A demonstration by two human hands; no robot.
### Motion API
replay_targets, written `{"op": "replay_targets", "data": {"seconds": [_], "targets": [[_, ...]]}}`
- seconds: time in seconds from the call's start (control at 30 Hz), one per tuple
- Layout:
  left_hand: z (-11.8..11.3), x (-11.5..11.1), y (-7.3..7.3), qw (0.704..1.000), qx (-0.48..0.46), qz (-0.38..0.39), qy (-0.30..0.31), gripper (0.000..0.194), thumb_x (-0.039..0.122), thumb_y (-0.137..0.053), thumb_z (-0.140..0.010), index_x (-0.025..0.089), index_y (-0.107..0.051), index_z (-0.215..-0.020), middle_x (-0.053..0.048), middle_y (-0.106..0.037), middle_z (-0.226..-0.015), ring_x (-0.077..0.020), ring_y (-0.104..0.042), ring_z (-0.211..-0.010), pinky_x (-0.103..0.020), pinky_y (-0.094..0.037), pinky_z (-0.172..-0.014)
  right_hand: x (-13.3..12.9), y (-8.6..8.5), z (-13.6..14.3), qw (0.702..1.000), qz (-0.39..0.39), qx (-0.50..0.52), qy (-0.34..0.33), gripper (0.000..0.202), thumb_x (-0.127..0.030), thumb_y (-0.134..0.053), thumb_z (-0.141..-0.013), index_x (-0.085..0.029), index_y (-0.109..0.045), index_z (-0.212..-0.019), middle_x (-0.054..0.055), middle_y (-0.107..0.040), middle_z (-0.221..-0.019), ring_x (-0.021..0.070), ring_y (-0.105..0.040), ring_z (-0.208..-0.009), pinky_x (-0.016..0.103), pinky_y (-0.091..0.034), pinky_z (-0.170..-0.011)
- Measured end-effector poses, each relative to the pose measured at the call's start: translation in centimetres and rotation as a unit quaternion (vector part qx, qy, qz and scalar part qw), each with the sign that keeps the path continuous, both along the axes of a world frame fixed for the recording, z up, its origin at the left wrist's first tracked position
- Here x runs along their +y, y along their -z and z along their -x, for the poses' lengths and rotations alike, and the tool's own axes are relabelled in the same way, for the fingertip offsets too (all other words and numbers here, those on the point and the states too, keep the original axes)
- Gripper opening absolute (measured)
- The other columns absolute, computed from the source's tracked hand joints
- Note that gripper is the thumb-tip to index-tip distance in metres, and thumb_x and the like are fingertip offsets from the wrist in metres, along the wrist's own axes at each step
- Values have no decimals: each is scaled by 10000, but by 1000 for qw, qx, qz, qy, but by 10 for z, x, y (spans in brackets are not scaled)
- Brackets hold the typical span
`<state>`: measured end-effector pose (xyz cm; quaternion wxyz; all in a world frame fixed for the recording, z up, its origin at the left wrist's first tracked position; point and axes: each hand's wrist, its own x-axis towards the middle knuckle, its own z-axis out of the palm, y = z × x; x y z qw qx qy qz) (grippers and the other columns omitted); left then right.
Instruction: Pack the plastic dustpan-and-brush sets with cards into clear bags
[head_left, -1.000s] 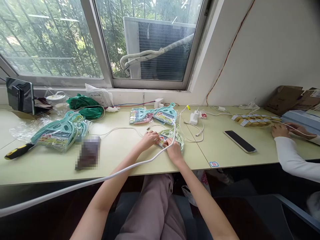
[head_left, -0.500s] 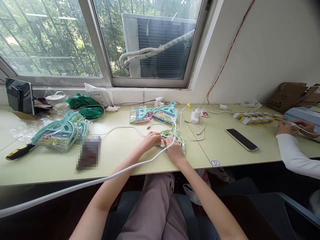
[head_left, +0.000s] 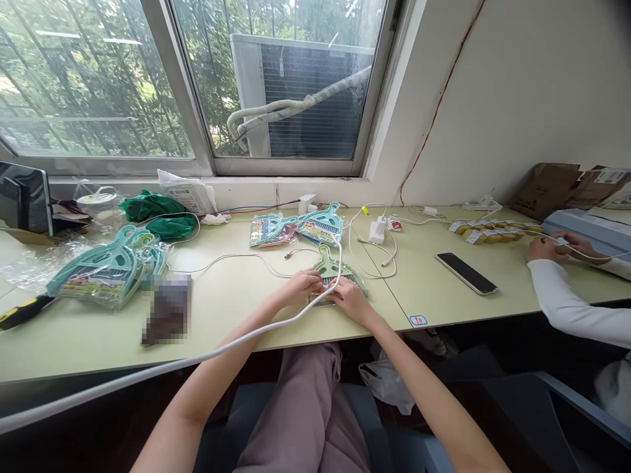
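In front of me on the table lies a small light-green dustpan and brush set [head_left: 325,264], its handle pointing towards the window. My left hand [head_left: 302,287] is closed at its lower left edge with the fingertips pinched. Against the lower middle of the set, my right hand [head_left: 349,297] has its fingers bent and pressed together. Both hands' fingertips are close to each other, and what lies right under them is partly hidden. A thick white cable [head_left: 276,326] runs across the view in front of the set and my fingers.
Packaged dustpan sets lie behind [head_left: 323,225] and at the left [head_left: 101,272]. A screwdriver [head_left: 24,312], a green bag [head_left: 158,213], a white charger [head_left: 377,230] and a phone [head_left: 467,273] are on the table. At the right, a co-worker's hands [head_left: 545,249] work beside yellow packets [head_left: 493,231].
The view has turned slightly to the right. My hands have shifted a little, staying at the dustpan set, and more of its handle and upper part shows.
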<state>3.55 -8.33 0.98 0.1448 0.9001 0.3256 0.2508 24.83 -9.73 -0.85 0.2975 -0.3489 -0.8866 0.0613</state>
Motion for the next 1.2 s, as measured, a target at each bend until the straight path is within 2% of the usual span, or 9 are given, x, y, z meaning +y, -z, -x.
{"op": "replay_targets", "data": {"seconds": [0.13, 0.27, 0.47, 0.63, 0.73, 0.87, 1.0, 1.13, 1.2], "targets": [[2, -2, -9, 998, -22, 44, 48, 315, 354, -456, -947, 219, -696, -1100, -74, -682, -1138, -196, -601, -1074, -325, -451, -961, 1, 1, 0, 1000, 18, 22, 14, 126, -158, -542, -885, -207, -654, -854, 59, -659, -919, 216, -614, -916, 371, -498, -778], [6, -1, -13, 993, 10, 89, 73, 341, 410, -485, -933, 263, -673, -1176, -43, -658, -1219, -209, -553, -1168, -327, -406, -1013, -3, 0, 0, 1000, -14, 8, 21, 136, -151, -515, -892, -191, -644, -870, 83, -644, -921, 227, -607, -905, 378, -498, -776], [7, 7, -8, 992, 8, 128, 15, 434, 377, -321, -990, 219, -682, -1172, -58, -668, -1194, -201, -576, -1123, -303, -424, -977, -4, 3, -1, 998, -50, -9, 22, 152, -162, -484, -912, -184, -624, -854, 95, -638, -933, 236, -588, -925, 374, -484, -806], [4, 7, -9, 992, 7, 121, 22, 379, 342, -386, -967, 215, -701, -1135, -65, -677, -1169, -211, -580, -1114, -306, -423, -976, -5, 1, -4, 999, -44, -19, 23, 142, -156, -484, -911, -184, -618, -873, 97, -643, -949, 238, -585, -943, 373, -478, -812], [3, 5, -13, 985, -20, 168, 9, 389, 349, -382, -964, 204, -708, -1119, -65, -672, -1177, -211, -579, -1111, -299, -432, -968, -12, -8, -2, 999, -29, -19, 30, 120, -181, -499, -910, -192, -618, -900, 91, -650, -958, 234, -590, -943, 371, -470, -812], [7, 5, -15, 970, -78, 229, 4, 423, 383, -373, -959, 173, -728, -1050, -76, -669, -1168, -209, -605, -1056, -307, -442, -957, -24, -20, 12, 997, 14, -13, 69, 149, -291, -527, -912, -202, -588, -1014, 77, -658, -951, 234, -597, -923, 360, -458, -787], [12, 11, -6, 966, -116, 230, 4, 444, 431, -393, -948, 158, -742, -975, -90, -670, -1163, -220, -614, -1045, -331, -447, -955, -25, -18, 32, 990, 31, -14, 136, 182, -348, -542, -909, -207, -572, -1019, 63, -677, -911, 246, -606, -894, 369, -438, -763], [14, 16, 4, 971, -150, 185, 5, 357, 396, -550, -880, 148, -715, -1078, -111, -690, -1128, -239, -637, -1012, -354, -473, -919, -23, -13, 39, 989, 23, 1, 149, 221, -327, -552, -909, -204, -553, -1093, 55, -687, -889, 233, -619, -882, 360, -431, -766], [14, 16, 5, 967, -172, 186, -7, 412, 366, -599, -848, 138, -663, -1185, -127, -687, -1141, -255, -646, -1008, -371, -491, -895, -24, -13, 39, 988, 22, 0, 151, 267, -305, -583, -894, -203, -548, -1138, 56, -692, -885, 229, -623, -885, 356, -434, -771]]}}
